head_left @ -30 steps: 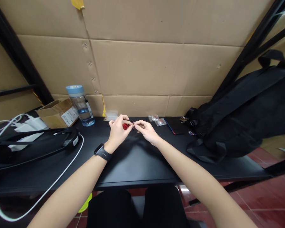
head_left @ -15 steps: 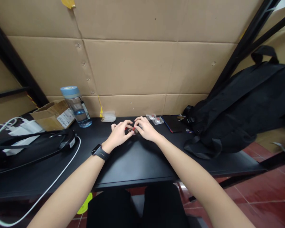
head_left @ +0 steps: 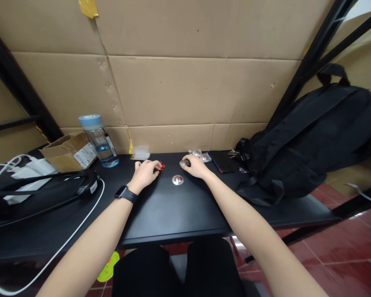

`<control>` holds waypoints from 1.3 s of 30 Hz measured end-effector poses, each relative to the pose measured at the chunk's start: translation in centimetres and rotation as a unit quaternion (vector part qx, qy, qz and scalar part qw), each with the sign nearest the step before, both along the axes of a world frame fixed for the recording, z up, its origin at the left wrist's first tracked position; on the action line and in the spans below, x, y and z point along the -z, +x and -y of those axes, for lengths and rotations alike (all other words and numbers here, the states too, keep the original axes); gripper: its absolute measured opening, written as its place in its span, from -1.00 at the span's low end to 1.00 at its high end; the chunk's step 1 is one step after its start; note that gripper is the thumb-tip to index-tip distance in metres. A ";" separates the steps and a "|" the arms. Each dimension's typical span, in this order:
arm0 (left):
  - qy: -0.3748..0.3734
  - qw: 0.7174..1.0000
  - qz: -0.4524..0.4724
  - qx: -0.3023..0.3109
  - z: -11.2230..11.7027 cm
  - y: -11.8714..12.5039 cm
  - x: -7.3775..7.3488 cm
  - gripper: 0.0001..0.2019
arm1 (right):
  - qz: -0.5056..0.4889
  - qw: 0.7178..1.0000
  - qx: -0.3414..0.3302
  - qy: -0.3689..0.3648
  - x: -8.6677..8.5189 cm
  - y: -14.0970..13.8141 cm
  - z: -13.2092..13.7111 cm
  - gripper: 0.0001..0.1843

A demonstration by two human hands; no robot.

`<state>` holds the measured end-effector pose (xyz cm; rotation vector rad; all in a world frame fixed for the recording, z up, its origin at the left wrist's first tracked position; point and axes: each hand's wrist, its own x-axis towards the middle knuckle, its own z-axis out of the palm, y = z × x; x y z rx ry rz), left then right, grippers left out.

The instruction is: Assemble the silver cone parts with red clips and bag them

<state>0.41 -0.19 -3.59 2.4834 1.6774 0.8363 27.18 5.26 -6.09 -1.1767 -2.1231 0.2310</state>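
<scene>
On the black table lies a shiny silver round disc (head_left: 178, 180) with a red mark in its middle, between my hands and nearer to me. My left hand (head_left: 144, 174), with a black watch on the wrist, rests on the table. Its bent fingertips are closed on small bright red pieces (head_left: 162, 166), whose exact kind is too small to tell. To the right, my right hand (head_left: 195, 166) has its thumb and fingers closed on a small clear, shiny packet (head_left: 184, 163), partly covered by the fingers. Just behind that hand lie clear packets with red bits (head_left: 205, 157).
A water bottle (head_left: 101, 142), an open cardboard box (head_left: 68, 150) and a black case (head_left: 40, 194) with white chargers stand left. A translucent plastic packet (head_left: 140, 152) lies by the cardboard wall. At right are a dark flat notebook-like object (head_left: 221, 161) and a black backpack (head_left: 312, 136).
My hands have parted from the middle, the left moving left and the right moving slightly right. The silver disc now shows uncovered on the table; before, the hands met over that area.
</scene>
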 end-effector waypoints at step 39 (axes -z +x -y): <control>-0.006 0.950 0.301 0.082 1.0 2.6 -0.8 -0.76 | -0.308 0.937 -0.135 -0.096 -2.8 -3.5 4.1 -0.66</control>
